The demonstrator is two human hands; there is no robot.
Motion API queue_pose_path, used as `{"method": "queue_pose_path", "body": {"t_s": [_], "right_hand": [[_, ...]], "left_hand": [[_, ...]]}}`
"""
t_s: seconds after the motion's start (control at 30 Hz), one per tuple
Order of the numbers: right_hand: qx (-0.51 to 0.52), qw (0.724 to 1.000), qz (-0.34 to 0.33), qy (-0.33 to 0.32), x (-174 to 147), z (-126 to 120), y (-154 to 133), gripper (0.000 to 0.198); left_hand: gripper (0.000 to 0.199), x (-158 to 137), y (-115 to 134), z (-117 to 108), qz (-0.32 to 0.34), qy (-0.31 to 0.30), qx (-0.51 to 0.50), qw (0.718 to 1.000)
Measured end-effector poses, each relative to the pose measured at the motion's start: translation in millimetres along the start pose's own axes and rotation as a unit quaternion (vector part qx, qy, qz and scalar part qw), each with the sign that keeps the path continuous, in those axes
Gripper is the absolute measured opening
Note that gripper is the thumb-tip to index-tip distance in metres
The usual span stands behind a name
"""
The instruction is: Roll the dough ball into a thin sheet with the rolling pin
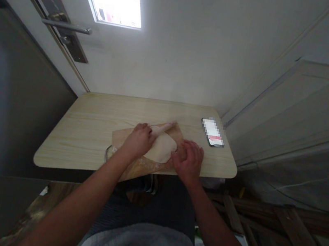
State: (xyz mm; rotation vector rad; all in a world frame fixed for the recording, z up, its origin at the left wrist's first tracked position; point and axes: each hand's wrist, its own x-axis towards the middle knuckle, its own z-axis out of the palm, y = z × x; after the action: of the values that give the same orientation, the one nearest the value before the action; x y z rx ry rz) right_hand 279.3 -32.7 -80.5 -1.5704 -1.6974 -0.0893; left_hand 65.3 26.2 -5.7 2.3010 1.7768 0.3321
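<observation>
A flattened, pale round of dough (162, 147) lies on a wooden cutting board (138, 171) dusted with flour. My left hand (139, 139) is closed around the near end of a rolling pin (163, 128), which slants away to the right along the dough's far edge. At the dough's right edge is my right hand (188, 160), its fingers curled and its thumb and fingertips touching the rim. The fingers of my left hand partly hide the pin's end and the dough's left side.
The board sits at the front edge of a light wood-grain table (88, 127) and juts over it. A metal ring handle (107, 153) shows at its left. A phone (212, 132) lies at the right. Behind stands a white door with a lever handle (70, 27).
</observation>
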Motion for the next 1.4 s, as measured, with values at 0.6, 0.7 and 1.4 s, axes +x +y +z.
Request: {"method": "queue_pose_path", "body": {"t_s": [0.6,0.7,1.4], "right_hand": [[0.011,1.0,-0.007,-0.006,1,-2,1,0.041],[0.013,1.0,-0.009,-0.01,1,-2,1,0.042],[0.013,1.0,-0.011,-0.002,1,-1,-1,0.041]], "left_hand": [[0.063,28,-9,15,-0.122,0.015,0.024,0.992],[0.061,50,-31,8,-0.144,-0.006,0.023,0.989],[0.06,51,-22,10,-0.034,-0.05,0.046,0.997]]}}
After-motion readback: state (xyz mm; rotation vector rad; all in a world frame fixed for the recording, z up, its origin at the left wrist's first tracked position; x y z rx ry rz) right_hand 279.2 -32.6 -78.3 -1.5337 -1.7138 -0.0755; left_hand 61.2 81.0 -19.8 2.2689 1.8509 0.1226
